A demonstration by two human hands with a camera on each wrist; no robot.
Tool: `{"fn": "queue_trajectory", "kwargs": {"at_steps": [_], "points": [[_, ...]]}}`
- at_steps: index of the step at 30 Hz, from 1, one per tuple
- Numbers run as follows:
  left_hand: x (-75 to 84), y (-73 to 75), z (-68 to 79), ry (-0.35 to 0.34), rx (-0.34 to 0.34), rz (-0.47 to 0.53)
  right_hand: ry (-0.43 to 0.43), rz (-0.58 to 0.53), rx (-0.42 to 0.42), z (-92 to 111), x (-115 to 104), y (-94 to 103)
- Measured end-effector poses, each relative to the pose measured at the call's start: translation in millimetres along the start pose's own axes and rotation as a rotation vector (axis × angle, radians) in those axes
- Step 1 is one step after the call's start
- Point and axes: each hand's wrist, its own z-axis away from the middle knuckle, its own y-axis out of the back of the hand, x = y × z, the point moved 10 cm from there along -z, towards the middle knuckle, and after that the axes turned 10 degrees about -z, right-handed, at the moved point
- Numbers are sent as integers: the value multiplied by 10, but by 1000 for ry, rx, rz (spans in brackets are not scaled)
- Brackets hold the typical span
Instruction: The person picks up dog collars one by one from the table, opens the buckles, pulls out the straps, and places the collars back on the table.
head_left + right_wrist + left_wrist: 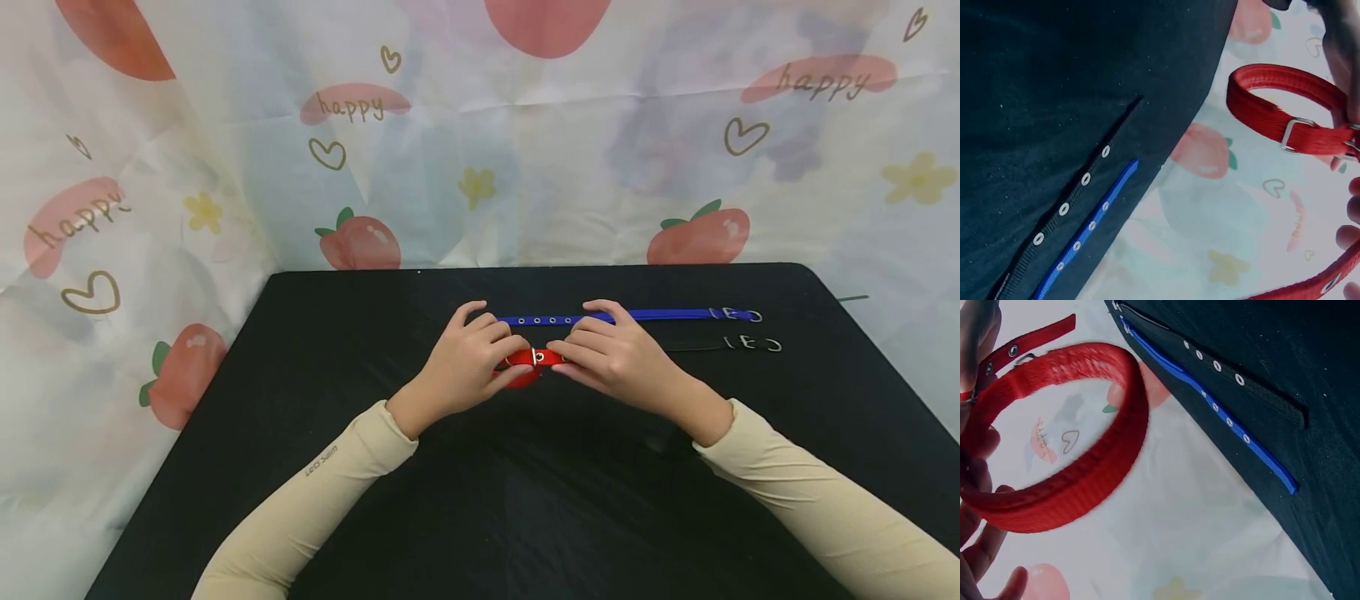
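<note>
Both hands hold a red collar [517,380] up over the black table, bent round into a loop. My left hand [468,360] pinches its left side, next to the metal buckle. From the right, my right hand [617,360] pinches the strap close to that buckle, where one eyelet shows. The left wrist view shows the wide padded loop of the red collar [1094,487] and an eyeleted strap end [1047,335] sticking out past it. A metal keeper [1291,134] sits on the band in the right wrist view. Fingers partly hide the buckle.
Behind the hands a blue collar [667,315] lies stretched across the black table [360,333]. A black collar [693,349] lies just in front of it, partly hidden by the right hand. A printed cloth [540,167] hangs behind and at the left.
</note>
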Motion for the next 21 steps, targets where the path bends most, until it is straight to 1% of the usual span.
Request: {"fn": "queue_trajectory", "kwargs": {"at_steps": [5,9,12,16,19,21], "points": [[-7,-60,-4,13,-36,-55,-6,24,-44,-1,16,-24],[-20,-87,-1,10,-60,-94,4,27,-55,15,29,-25],[-35,-100,5,3,-67,-104,7,18,-57,24,39,-13],[-48,-109,23,-1,-65,-93,7,-1,-61,38,51,0],[-57,-100,43,10,-48,-64,-3,-15,-71,48,62,8],[-61,-84,54,20,-30,-41,-7,-20,-60,54,66,27]]}}
